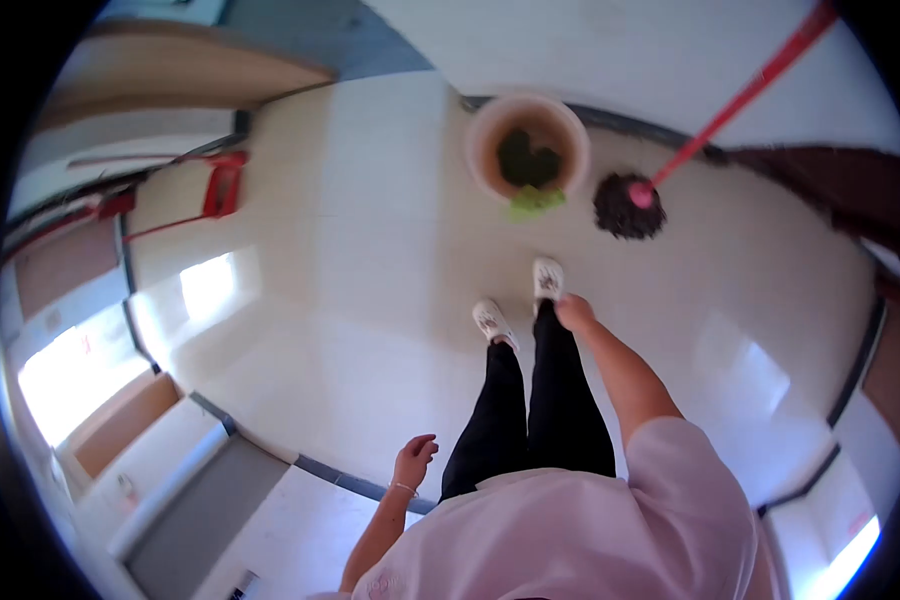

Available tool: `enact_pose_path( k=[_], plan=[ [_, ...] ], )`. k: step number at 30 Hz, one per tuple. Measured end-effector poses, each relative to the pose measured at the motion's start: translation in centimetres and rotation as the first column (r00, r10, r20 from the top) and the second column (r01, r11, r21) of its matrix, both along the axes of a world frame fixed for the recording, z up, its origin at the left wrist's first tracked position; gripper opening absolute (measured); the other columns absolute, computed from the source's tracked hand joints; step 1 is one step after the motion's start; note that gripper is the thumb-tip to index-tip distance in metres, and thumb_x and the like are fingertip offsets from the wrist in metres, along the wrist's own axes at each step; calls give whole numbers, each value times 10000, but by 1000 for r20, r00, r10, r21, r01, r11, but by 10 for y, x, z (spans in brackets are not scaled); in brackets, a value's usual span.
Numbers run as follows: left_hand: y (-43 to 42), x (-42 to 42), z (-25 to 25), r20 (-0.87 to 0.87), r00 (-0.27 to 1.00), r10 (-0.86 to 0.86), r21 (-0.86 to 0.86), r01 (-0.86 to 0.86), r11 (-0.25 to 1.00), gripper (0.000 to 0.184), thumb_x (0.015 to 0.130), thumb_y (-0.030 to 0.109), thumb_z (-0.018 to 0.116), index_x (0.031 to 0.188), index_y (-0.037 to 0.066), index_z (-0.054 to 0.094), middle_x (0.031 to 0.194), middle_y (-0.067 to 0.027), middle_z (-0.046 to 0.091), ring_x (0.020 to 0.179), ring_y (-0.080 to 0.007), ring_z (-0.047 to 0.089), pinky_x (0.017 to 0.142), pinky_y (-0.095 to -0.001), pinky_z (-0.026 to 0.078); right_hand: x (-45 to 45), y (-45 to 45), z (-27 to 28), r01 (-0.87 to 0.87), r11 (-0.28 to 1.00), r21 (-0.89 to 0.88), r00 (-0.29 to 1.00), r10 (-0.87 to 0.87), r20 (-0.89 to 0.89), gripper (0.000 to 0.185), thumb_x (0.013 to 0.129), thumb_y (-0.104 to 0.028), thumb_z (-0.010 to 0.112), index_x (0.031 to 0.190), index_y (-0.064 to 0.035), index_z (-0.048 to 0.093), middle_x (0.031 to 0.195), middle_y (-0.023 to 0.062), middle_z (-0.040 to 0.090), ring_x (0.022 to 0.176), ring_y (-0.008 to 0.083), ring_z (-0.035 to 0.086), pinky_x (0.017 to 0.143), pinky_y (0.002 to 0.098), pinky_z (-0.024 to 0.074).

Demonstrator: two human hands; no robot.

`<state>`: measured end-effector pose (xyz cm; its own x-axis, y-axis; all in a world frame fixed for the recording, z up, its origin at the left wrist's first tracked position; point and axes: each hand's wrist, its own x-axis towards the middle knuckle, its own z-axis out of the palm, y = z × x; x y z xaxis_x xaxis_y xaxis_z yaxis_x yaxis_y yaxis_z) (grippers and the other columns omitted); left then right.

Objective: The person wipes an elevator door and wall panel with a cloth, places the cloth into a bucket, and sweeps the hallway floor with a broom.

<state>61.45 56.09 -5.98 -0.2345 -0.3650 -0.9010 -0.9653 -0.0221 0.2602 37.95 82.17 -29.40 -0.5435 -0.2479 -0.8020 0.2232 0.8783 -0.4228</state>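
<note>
My left hand [416, 461] hangs beside my body, its fingers loosely bent and a little apart, with nothing in it. A thin bracelet circles that wrist. My right hand [574, 312] is held low in front of my right leg, by the white shoe [547, 280]; its fingers are hidden from above. Ahead of my feet stands a pale pink bucket [480, 150] with something dark green in it and a light green cloth-like piece [537, 203] at its near rim. To its right, a mop [630, 207] with a dark shaggy head rests on the floor, its red handle leaning up against the wall.
Pale glossy tiles [380, 250] cover the floor, with bright reflections. A red frame-like object [224, 186] stands near the left wall. A wooden-looking panel [180, 70] is at the far left, and a dark baseboard [610, 121] runs behind the bucket.
</note>
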Motion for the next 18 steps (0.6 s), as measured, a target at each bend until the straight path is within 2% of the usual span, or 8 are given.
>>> enact_pose_path(
  k=[1,2,5,8,12,14,16,18],
  plan=[
    [-1,-1,2,-23,1000,-17,20,18,1000,250,782,173,489,979,34,550,805,-58,587,754,-116,548,664,-229,441,8,16,-2,122,992,-11,985,-122,-119,220,743,-215,450,767,-23,553,809,200,555,791,356,523,675,421,415],
    [-3,0,4,-46,999,-28,33,29,999,252,781,176,489,980,34,548,807,-57,586,762,-117,547,674,-232,437,8,31,-7,206,978,12,971,-203,-124,222,737,-222,460,772,-25,557,807,200,555,795,351,524,683,412,416],
    [-10,-3,12,-89,995,-33,-34,30,999,253,787,185,484,984,38,545,813,-61,589,769,-124,548,685,-234,428,-10,73,-9,197,976,92,955,-170,-244,222,710,-200,467,780,-13,564,778,185,571,763,328,542,679,382,427],
    [-19,16,5,-64,995,-82,-84,77,993,268,784,188,475,998,39,537,852,-70,587,785,-128,556,655,-241,446,-15,127,-98,249,969,7,952,-243,-186,152,705,-126,478,773,-26,570,635,111,571,524,192,555,470,309,441],
    [-19,59,1,-132,988,80,-174,-103,979,277,753,222,512,931,17,566,760,-81,605,707,-137,567,639,-244,438,-48,110,-60,261,965,15,953,-255,-163,149,721,-115,466,792,-28,564,617,87,557,484,162,539,407,269,412],
    [-16,75,1,-67,997,42,-197,-54,979,274,746,239,520,918,34,577,769,-89,607,709,-159,571,649,-260,442,-64,73,-3,433,898,-78,901,-435,-7,167,688,-143,490,709,-17,598,629,111,584,551,208,572,509,311,449],
    [-17,98,-10,-42,999,7,-193,-15,981,270,744,251,522,908,46,584,777,-98,606,719,-179,572,659,-273,443,-73,38,28,386,916,-108,923,-382,55,174,744,-136,465,843,-21,550,650,68,558,517,146,542,420,231,398],
    [-24,108,-24,-26,999,-37,-189,31,981,266,741,262,525,898,58,592,785,-107,605,728,-198,573,669,-287,444,-74,3,55,382,907,-179,923,-382,39,183,747,-142,474,865,-23,547,676,73,568,542,143,552,441,231,407]
  ],
)
